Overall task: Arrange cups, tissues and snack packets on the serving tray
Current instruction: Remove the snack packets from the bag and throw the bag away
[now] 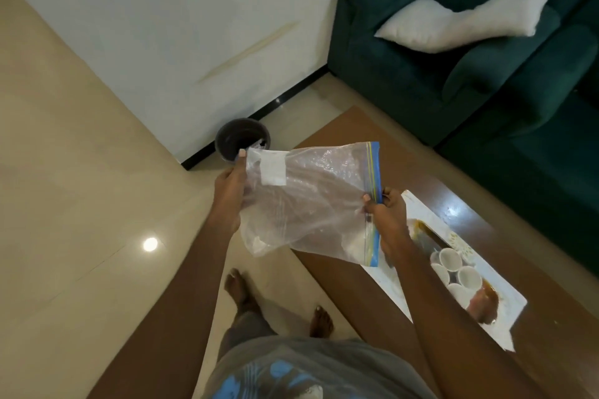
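Both hands, left [230, 185] and right [387, 215], clamped on clear zip bag [311, 201] above table [350, 133].

A: What is filling the room?
B: A green sofa [453, 74] is carrying a white cushion [460, 21] beside a white wall [162, 26].
A: And below?
B: A glossy beige floor [64, 204] is reflecting a ceiling light [150, 243].
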